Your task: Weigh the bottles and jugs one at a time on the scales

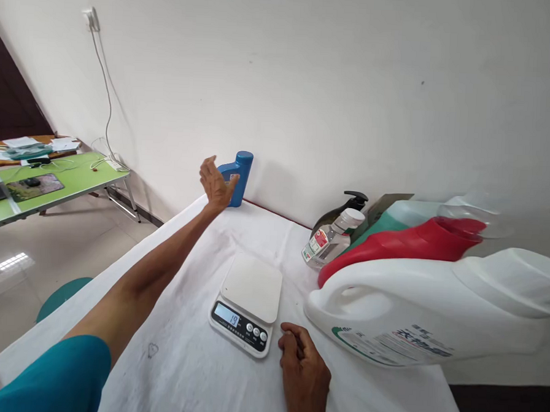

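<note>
Reaching far across the tabletop (174,360), the left hand (217,187) is spread open just in front of the blue bottle (238,176), which stands upright against the wall beyond the scale (248,303). Whether the palm touches the bottle or only hovers beside it cannot be told from this angle; no fingers are wrapped around it. The right hand (304,370) rests on the white cloth just right of the scale, fingers loosely curled and holding nothing, its knuckles near the scale's buttons. The scale's platform is bare, though its display shows a small reading.

Right of the scale, a big white jug (417,312) lies on its side, with a red bottle (406,243), a small clear bottle (329,239) and a dark pump bottle (349,207) piled behind it.

The risks, as I judge them: the arm is fully stretched, so an open-handed touch could tip the blue bottle against the wall or knock it off the far edge. The right hand sits close enough to the scale to nudge it or press a button. The jug on its side looks liable to roll toward the scale if bumped.
</note>
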`<action>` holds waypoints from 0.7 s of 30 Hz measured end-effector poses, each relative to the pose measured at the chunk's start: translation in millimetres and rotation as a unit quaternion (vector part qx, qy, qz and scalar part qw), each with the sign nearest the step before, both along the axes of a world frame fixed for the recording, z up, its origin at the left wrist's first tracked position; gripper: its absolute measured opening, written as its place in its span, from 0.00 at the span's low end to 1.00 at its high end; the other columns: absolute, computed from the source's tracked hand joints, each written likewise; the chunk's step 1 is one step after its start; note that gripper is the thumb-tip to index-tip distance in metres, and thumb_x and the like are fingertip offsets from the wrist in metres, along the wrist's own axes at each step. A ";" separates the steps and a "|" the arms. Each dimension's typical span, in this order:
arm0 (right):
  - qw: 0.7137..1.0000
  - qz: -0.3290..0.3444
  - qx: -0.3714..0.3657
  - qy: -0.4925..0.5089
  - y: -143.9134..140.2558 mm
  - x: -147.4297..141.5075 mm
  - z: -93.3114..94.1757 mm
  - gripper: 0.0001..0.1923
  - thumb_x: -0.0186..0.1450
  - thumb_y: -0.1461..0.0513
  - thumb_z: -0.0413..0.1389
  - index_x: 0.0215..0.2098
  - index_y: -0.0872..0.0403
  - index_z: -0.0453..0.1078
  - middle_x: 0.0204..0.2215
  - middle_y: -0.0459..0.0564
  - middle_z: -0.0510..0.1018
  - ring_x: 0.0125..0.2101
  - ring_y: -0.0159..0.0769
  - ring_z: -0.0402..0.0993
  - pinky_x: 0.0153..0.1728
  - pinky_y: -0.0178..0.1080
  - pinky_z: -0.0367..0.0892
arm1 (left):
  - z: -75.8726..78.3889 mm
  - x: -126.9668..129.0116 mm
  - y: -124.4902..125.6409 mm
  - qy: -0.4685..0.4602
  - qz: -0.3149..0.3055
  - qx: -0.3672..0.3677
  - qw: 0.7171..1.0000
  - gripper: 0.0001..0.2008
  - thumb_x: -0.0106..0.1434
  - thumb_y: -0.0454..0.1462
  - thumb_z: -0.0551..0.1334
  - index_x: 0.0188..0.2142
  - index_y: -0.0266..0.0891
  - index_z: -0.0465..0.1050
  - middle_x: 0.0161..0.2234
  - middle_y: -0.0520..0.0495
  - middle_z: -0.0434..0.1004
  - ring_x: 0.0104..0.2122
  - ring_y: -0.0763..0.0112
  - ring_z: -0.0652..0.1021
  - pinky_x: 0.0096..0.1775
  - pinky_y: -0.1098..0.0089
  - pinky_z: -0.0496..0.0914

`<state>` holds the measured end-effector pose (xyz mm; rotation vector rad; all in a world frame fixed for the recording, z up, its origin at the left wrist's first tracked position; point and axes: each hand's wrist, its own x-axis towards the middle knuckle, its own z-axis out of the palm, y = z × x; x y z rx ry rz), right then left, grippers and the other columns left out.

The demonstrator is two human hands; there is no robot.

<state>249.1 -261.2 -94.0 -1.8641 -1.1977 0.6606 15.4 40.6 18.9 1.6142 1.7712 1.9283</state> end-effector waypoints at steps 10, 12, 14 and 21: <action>1.000 -0.025 0.006 0.008 1.6 10.1 -35.5 0.22 0.64 0.44 0.52 0.38 0.47 0.81 0.27 0.48 0.83 0.27 0.44 0.78 0.33 0.41 0.70 | -41.2 -41.0 53.7 -0.170 -0.146 -0.195 0.955 0.34 0.46 0.44 0.81 0.48 0.39 0.70 0.52 0.36 0.80 0.50 0.53 0.81 0.46 0.58 0.78; 1.000 -0.027 0.007 0.009 1.6 10.7 -39.0 0.22 0.65 0.44 0.52 0.38 0.47 0.81 0.27 0.49 0.84 0.28 0.45 0.80 0.33 0.40 0.71 | -45.4 -40.2 58.9 -0.169 -0.151 -0.185 0.956 0.33 0.45 0.43 0.81 0.47 0.39 0.71 0.49 0.39 0.81 0.48 0.56 0.82 0.45 0.59 0.78; 1.000 -0.026 0.009 0.008 1.5 9.7 -36.1 0.22 0.65 0.44 0.52 0.38 0.47 0.81 0.27 0.49 0.83 0.28 0.44 0.80 0.33 0.40 0.71 | -48.3 -38.8 58.9 -0.175 -0.154 -0.164 0.959 0.32 0.44 0.42 0.81 0.46 0.39 0.73 0.46 0.43 0.82 0.45 0.59 0.82 0.44 0.61 0.78; 1.000 -0.007 0.020 0.011 2.4 -0.6 -3.5 0.23 0.64 0.45 0.49 0.36 0.49 0.79 0.25 0.51 0.83 0.26 0.45 0.79 0.31 0.41 0.70 | -30.8 -52.7 9.2 -0.247 -0.175 -0.083 0.949 0.31 0.40 0.41 0.81 0.44 0.37 0.76 0.40 0.47 0.83 0.40 0.61 0.82 0.43 0.61 0.80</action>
